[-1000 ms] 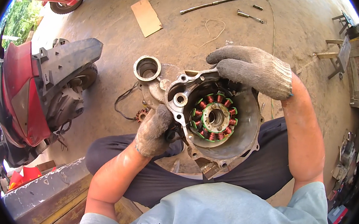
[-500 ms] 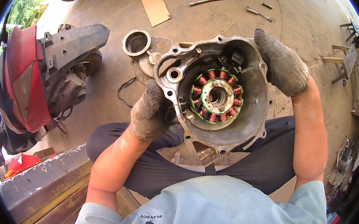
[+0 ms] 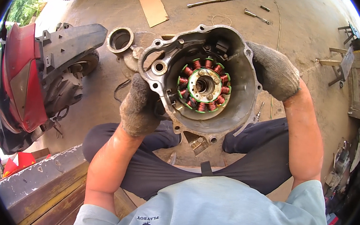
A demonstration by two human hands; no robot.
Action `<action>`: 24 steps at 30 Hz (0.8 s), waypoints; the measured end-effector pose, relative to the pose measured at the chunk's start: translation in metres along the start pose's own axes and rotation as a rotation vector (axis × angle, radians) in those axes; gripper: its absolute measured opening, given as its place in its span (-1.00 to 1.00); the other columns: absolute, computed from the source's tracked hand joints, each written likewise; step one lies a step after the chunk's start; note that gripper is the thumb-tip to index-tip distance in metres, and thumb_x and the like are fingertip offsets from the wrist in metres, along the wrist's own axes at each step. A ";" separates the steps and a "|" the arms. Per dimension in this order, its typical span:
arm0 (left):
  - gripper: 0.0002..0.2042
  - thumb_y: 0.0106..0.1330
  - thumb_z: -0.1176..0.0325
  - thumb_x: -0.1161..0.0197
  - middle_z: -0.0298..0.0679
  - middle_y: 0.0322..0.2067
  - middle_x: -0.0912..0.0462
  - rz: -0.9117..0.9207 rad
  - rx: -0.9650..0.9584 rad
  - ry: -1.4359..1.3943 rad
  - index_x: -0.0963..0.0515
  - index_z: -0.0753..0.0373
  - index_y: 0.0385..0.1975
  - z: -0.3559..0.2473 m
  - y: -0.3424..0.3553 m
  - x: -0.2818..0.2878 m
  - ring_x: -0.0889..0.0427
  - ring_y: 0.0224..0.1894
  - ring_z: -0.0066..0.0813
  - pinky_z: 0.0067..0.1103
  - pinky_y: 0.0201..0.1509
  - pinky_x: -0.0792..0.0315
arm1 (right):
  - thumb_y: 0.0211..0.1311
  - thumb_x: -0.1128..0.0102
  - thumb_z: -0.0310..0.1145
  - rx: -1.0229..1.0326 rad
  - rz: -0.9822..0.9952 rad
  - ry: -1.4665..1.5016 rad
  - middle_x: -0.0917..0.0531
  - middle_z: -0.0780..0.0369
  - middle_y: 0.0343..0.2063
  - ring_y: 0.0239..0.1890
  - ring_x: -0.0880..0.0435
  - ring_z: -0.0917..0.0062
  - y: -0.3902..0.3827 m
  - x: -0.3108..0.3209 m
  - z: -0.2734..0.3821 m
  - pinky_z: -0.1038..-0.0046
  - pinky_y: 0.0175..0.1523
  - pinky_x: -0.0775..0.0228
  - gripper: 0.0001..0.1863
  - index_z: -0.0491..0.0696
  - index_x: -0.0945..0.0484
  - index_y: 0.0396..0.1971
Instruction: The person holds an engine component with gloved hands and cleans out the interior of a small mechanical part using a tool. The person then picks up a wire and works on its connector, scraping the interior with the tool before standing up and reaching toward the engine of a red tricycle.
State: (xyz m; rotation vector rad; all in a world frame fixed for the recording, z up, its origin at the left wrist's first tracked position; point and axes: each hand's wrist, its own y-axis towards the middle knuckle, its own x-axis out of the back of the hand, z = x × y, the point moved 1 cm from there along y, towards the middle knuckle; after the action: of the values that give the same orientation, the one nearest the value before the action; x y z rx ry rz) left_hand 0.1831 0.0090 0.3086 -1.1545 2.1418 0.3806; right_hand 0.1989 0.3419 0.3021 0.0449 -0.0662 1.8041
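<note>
Casing: one, metal, roughly round, bolt lugs set along the rim; open face turned up to view. Held above the floor, in front of the torso and over the gap between dark-trousered knees.

Change noted: compared with a second ago, the casing has been tilted more squarely to view, and the right hand has been shifted from over the top of the rim to its right side. The interior is thereby left uncovered, and the load is judged to be shared from both sides.

Contents: coil ring, copper windings with green edging, seated around a bored hub.

Hands: two, gloved, set well apart with the casing between them. Left hand clamped on the lower left rim; right hand closed against the upper right rim, fingertips partly hidden behind it.

Adjoining: collared metal part, just beyond the casing's left edge; whether it is joined cannot be told.

Outlying, toward the floor's far edge: cardboard sheet, long bar, ratchet-like tool, short dark cylinder. At the floor's left edge: red motorcycle. Toward its right edge: small stool.
</note>
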 end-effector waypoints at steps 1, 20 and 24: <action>-0.35 0.64 -0.13 0.05 -0.12 0.48 -0.37 -0.005 -0.015 0.097 -0.21 0.16 0.55 -0.002 -0.002 0.000 -0.38 0.49 -0.12 -0.12 0.60 -0.26 | 0.51 -0.19 -0.55 -0.091 -0.023 -0.041 -0.75 0.28 0.07 0.00 -0.70 0.69 -0.001 0.001 0.000 0.55 0.09 -0.63 -0.57 -0.13 -0.56 0.33; -0.32 0.63 -0.13 0.03 -0.12 0.53 -0.29 -0.106 -0.200 0.892 -0.16 0.17 0.58 -0.002 0.000 0.007 -0.28 0.55 -0.11 -0.15 0.67 -0.10 | 0.59 -0.19 -0.32 -0.256 -0.247 0.285 -0.74 0.43 -0.15 -0.22 -0.63 0.83 -0.003 -0.008 0.008 0.71 -0.17 -0.53 -0.67 -0.07 -0.65 0.23; -0.32 0.63 -0.13 0.01 -0.11 0.52 -0.30 -0.131 -0.205 0.884 -0.17 0.18 0.58 -0.001 0.001 0.006 -0.29 0.54 -0.11 -0.16 0.65 -0.13 | 0.57 -0.18 -0.40 -0.041 -0.164 -0.052 -0.71 0.42 -0.18 -0.22 -0.60 0.83 0.000 -0.006 0.012 0.67 -0.19 -0.52 -0.68 -0.08 -0.64 0.23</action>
State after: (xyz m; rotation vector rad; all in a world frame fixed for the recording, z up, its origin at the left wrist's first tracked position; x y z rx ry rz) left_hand 0.1790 0.0050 0.3052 -1.8080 2.7772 0.0074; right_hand 0.2004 0.3352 0.3133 0.0669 -0.1328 1.6371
